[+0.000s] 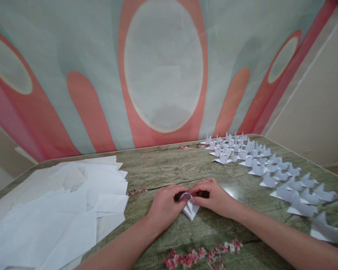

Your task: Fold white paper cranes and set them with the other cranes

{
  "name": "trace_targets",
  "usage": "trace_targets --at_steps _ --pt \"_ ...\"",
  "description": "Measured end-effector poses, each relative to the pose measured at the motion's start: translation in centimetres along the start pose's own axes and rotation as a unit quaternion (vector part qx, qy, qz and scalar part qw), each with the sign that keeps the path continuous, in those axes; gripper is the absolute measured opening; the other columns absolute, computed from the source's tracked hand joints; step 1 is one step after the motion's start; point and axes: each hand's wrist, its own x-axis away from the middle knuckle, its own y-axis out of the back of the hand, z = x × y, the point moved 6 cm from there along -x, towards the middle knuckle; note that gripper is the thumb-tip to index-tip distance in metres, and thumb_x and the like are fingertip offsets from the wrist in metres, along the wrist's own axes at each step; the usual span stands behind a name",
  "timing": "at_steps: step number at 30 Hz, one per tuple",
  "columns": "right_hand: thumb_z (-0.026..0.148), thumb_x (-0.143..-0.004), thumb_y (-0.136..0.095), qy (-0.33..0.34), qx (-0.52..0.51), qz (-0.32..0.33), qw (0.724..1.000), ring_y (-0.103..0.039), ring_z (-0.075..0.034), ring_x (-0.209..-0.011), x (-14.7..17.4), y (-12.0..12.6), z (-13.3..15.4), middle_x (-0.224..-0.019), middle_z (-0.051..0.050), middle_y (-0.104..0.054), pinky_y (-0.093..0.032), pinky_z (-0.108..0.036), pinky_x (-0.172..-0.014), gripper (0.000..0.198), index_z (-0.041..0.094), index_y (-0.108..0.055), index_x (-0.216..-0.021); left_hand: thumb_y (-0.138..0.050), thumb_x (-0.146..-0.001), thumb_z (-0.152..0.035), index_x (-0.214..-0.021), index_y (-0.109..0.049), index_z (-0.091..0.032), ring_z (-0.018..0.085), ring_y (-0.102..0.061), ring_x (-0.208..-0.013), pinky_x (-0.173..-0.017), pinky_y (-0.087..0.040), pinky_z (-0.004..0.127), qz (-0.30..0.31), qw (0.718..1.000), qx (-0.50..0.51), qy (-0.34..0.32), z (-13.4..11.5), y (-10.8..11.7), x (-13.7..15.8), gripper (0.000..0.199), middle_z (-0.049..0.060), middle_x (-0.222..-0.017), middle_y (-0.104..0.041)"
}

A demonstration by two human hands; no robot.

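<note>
Between my two hands, at the front middle of the table, is a partly folded piece of white paper (190,210). Its pointed end faces me, and its far part curves up into a loop. My left hand (168,202) pinches its left side between thumb and fingers. From the other side my right hand (210,197) grips the right edge the same way, the thumbs close together over the middle. My fingers hide part of the folds.
A wide, loose pile of white paper sheets (70,206) covers the table's left side. Rows of folded white paper birds (257,167) stand along the right side. The wood-patterned table (157,168) has printed pink flowers (191,257) and meets a patterned backdrop (163,138) behind.
</note>
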Motion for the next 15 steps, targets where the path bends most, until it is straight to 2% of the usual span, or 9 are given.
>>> trace_targets --at_steps 4,11,15 --pt "0.027 -0.073 -0.068 0.001 -0.003 0.002 1.000 -0.058 -0.015 -0.074 0.1 0.1 -0.2 -0.074 0.005 -0.067 -0.027 -0.034 -0.081 0.012 0.028 -0.070 -0.085 -0.054 -0.074 -0.011 -0.104 -0.063 -0.026 0.014 -0.059 -0.082 -0.074 -0.044 0.022 0.016 1.000 0.016 -0.012 -1.1 0.1 0.5 0.035 -0.003 -0.094 -0.067" --pt "0.024 -0.070 -0.070 0.002 -0.004 -0.015 1.000 -0.058 -0.015 -0.073 0.0 -0.1 -0.5 -0.072 0.004 -0.067 -0.030 -0.034 -0.081 0.011 0.026 -0.070 -0.081 -0.059 -0.079 -0.037 -0.102 -0.065 -0.027 0.017 -0.059 -0.085 -0.080 -0.044 0.025 -0.003 1.000 -0.004 0.011 -1.4 0.0 0.6 0.026 -0.002 -0.093 -0.067" --pt "0.023 -0.070 -0.069 0.008 0.002 -0.028 1.000 -0.059 -0.016 -0.074 0.1 0.0 -0.4 -0.074 0.003 -0.068 -0.031 -0.034 -0.081 0.011 0.024 -0.069 -0.081 -0.058 -0.081 -0.035 -0.099 -0.066 -0.029 0.016 -0.060 -0.084 -0.077 -0.045 0.024 -0.010 1.000 -0.008 0.007 -0.8 -0.3 0.5 0.021 -0.003 -0.091 -0.068"
